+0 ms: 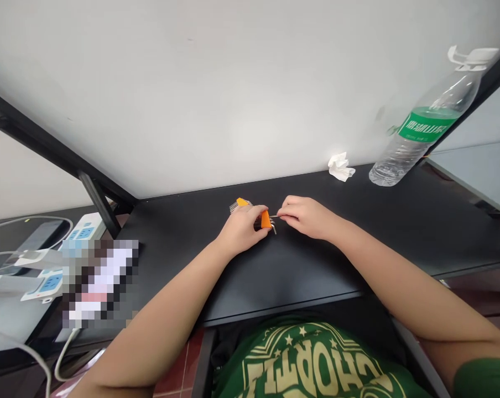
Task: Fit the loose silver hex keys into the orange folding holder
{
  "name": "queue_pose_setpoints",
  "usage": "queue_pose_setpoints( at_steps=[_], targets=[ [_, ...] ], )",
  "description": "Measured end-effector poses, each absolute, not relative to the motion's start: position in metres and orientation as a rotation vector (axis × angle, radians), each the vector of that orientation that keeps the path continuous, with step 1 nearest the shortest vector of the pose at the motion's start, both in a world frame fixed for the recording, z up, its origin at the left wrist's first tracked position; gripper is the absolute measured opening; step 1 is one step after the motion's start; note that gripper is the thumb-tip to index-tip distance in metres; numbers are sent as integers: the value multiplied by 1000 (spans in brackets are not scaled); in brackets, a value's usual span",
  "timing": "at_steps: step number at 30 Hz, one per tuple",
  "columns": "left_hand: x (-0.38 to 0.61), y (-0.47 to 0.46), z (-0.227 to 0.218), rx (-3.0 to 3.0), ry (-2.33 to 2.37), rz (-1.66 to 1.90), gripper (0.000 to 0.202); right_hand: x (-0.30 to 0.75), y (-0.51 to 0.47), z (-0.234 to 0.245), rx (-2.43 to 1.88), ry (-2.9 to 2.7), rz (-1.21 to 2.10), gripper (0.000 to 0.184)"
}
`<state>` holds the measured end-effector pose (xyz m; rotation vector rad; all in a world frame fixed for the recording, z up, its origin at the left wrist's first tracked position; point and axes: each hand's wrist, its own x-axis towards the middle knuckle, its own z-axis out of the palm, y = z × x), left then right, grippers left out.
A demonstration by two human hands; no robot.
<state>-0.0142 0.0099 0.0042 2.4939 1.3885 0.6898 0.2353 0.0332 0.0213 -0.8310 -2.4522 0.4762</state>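
Note:
Above the black desk (167, 237), my left hand (239, 229) is closed around an orange hex key holder (266, 219). A second, yellow-orange part (242, 202) shows beyond my knuckles, with several thin metal rods beside it. Bent metal key ends (274, 227) stick out at the holder's right side. My right hand (303, 214) is just to the right, thumb and fingers pinched on the end of a thin hex key (274, 216) that reaches to the holder. My left palm and fingers hide much of the holder.
A large clear bottle (426, 130) with a green label stands at the back right, beside a crumpled white tissue (341, 167). To the left are a white power strip (88, 229), cables (59, 359) and a blurred-out device (103, 282). A white wall (233, 94) rises behind the desk.

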Motion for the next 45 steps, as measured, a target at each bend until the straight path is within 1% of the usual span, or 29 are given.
queue_pose_setpoints(
  at_steps=[3,5,8,10,14,18,25,33,37,41,45],
  targets=[
    [-10,7,8,2529,1357,693,41,228,30,20,-740,-2393,526,22],
    [-8,6,10,2555,1330,721,38,224,29,19,-739,-2330,618,22],
    [-7,5,12,2583,1309,759,37,222,32,16,-822,-2229,781,14],
    [-9,6,11,2563,1315,757,40,227,38,16,-903,-2198,813,10],
    [-14,7,8,2483,1366,735,45,244,53,13,-1127,-2354,606,13],
    [-15,7,7,2442,1413,701,46,253,61,8,-1292,-2551,445,16],
    [-14,8,7,2443,1426,676,46,250,59,4,-1317,-2647,336,15],
    [-14,8,8,2450,1423,665,47,246,56,10,-1338,-2730,251,16],
    [-14,9,7,2452,1425,642,46,240,45,19,-1437,-2770,342,8],
    [-15,10,6,2449,1413,610,47,237,39,24,-1418,-2747,510,12],
    [-15,11,6,2449,1408,606,46,236,39,26,-1266,-2616,601,11]
  ],
)
